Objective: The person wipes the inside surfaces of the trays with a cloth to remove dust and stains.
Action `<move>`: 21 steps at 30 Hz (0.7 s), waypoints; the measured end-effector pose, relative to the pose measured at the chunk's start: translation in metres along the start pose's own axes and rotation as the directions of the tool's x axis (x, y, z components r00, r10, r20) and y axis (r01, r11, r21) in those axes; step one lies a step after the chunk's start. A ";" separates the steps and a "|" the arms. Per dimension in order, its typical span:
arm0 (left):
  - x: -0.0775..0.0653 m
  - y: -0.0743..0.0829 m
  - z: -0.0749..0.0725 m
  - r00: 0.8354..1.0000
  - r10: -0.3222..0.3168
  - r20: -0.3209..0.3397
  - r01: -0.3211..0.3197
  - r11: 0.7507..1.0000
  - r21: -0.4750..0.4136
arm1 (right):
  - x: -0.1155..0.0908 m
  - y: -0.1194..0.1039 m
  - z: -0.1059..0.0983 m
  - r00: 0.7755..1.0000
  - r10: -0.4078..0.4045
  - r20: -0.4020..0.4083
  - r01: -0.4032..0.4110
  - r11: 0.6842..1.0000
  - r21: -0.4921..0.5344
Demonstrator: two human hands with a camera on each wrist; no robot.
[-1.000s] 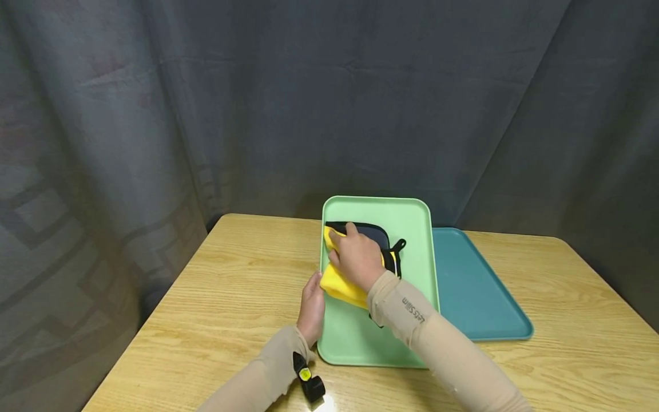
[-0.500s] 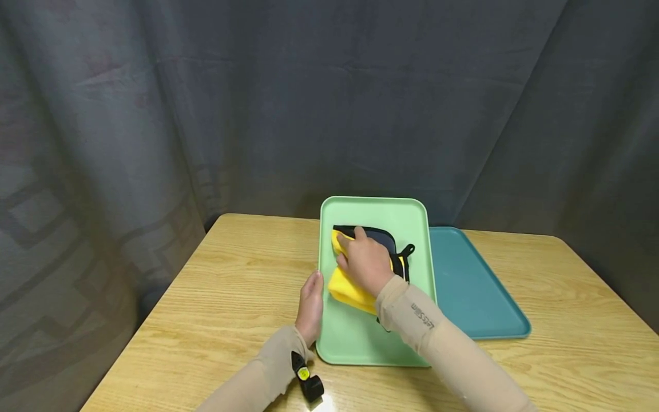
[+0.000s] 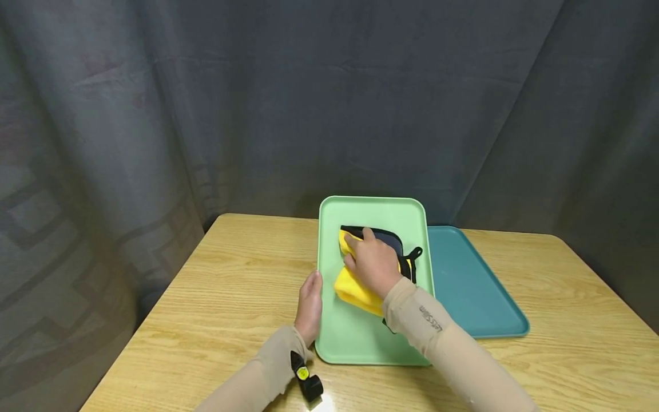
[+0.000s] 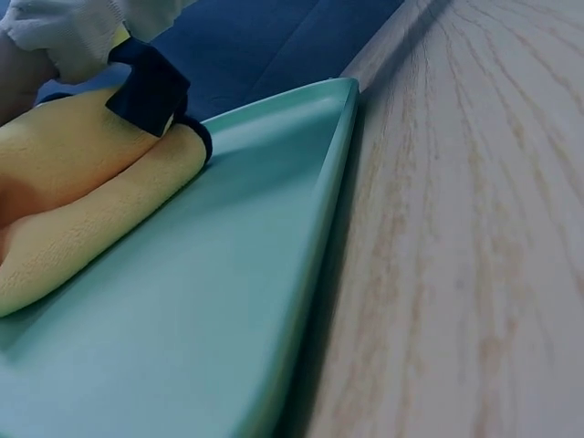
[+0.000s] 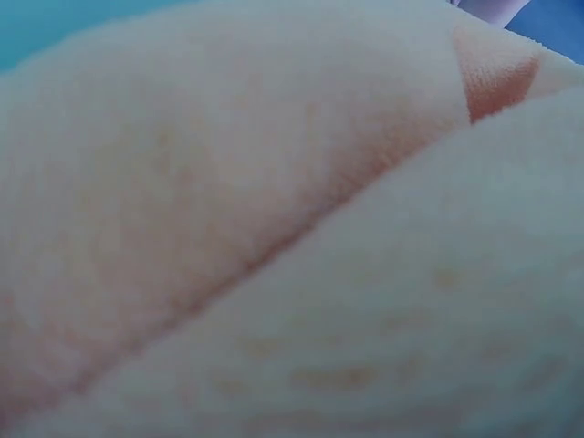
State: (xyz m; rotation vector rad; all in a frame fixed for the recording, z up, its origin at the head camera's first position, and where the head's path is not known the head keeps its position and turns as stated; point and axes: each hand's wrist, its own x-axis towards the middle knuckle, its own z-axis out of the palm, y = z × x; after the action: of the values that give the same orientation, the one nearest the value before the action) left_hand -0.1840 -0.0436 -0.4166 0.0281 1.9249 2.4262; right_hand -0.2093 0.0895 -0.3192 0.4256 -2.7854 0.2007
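The microfiber cloth, plush yellow with a dark grey side, black edging and a small hanging loop, lies bunched on the green tray. My right hand grips it from above and presses it to the tray, the index finger stretched toward the dark part. At the tray's left rim, my left hand holds the edge with the thumb along it; its other fingers are hidden. In the left wrist view folds of the cloth rest on the tray. Cloth fabric fills most of the right wrist view.
A blue-teal tray lies on the wooden table to the right, partly covered by the green one. Dark grey curtains hang behind and at the left of the table.
My right hand has slid the cloth rightward and slightly down across the green tray, away from its left rim. My left hand stays at the tray's edge.
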 end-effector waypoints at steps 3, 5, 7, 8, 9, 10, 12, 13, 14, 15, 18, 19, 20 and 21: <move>0.000 -0.001 -0.001 1.000 0.014 0.002 -0.014 1.000 0.011 | -0.002 0.003 -0.001 1.000 0.014 0.003 -0.014 1.000 0.006; 0.000 -0.001 -0.001 1.000 0.016 0.011 -0.016 1.000 0.009 | -0.004 0.006 -0.001 1.000 0.020 0.000 -0.020 1.000 0.011; 0.000 -0.002 -0.002 1.000 0.022 0.022 -0.023 1.000 0.013 | -0.005 0.008 -0.001 1.000 0.026 -0.001 -0.026 1.000 0.016; 0.000 -0.002 -0.002 1.000 0.020 0.024 -0.020 1.000 0.007 | -0.006 0.009 -0.002 1.000 0.030 0.000 -0.030 0.999 0.019; 0.000 -0.002 -0.002 1.000 0.017 0.023 -0.017 1.000 0.007 | -0.007 0.010 -0.002 0.999 0.033 0.003 -0.033 0.999 0.021; 0.000 -0.002 -0.002 1.000 0.013 0.020 -0.014 1.000 0.004 | -0.008 0.012 -0.002 0.999 0.037 0.007 -0.037 0.999 0.024; 0.001 -0.003 -0.002 1.000 0.015 0.014 -0.015 1.000 0.006 | -0.009 0.014 -0.002 0.999 0.048 0.018 -0.048 0.998 0.030; 0.001 -0.003 -0.002 1.000 0.013 0.010 -0.013 1.000 0.005 | -0.009 0.015 -0.002 0.998 0.053 0.021 -0.054 0.998 0.034; 0.001 -0.003 -0.002 1.000 0.015 0.008 -0.015 1.000 0.005 | -0.010 0.016 -0.002 0.998 0.059 0.024 -0.059 0.998 0.038; 0.001 -0.003 -0.002 1.000 0.016 0.005 -0.016 1.000 0.006 | -0.010 0.017 -0.002 0.998 0.063 0.025 -0.064 0.997 0.041; 0.001 -0.003 -0.002 1.000 0.030 0.008 -0.030 0.999 0.022 | -0.011 0.020 -0.003 0.997 0.071 0.020 -0.072 0.996 0.050; 0.001 -0.002 -0.002 1.000 0.029 0.008 -0.029 0.999 0.020 | -0.012 0.021 -0.003 0.997 0.072 0.019 -0.073 0.996 0.052; 0.001 -0.002 -0.002 0.999 0.030 0.009 -0.031 0.999 0.019 | -0.012 0.022 -0.003 0.997 0.072 0.017 -0.073 0.996 0.052; 0.001 -0.002 -0.002 1.000 0.029 0.009 -0.029 0.999 0.016 | -0.012 0.023 -0.003 0.997 0.074 0.016 -0.075 0.996 0.051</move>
State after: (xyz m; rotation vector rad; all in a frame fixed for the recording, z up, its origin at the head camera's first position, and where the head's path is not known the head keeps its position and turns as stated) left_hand -0.1849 -0.0451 -0.4193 0.0677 1.9542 2.4245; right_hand -0.2048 0.1153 -0.3228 0.3372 -2.8175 0.2889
